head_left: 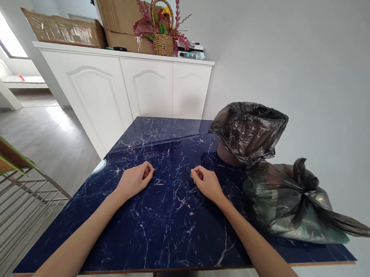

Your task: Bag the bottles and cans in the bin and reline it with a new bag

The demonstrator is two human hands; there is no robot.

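Note:
My left hand [138, 178] rests on the dark blue marbled table [164, 221], its fingers curled in and the thumb against the forefinger. Across from it, my right hand [207, 182] lies on the same surface, also loosely closed. I see nothing held in either one. Behind and to the right of my right hand stands a bin [228, 154] lined with a black plastic bag [248, 132], whose mouth gapes at the top. Close by it lies a knotted, full black garbage bag [281, 203], apart from my right hand.
A white cabinet [153, 84] stands beyond the table, bearing cardboard boxes [66, 31], a flower basket [163, 44] and a clear bottle [194, 55]. A metal-framed chair [28, 187] is at the left. The wall [302, 70] borders the table's right side.

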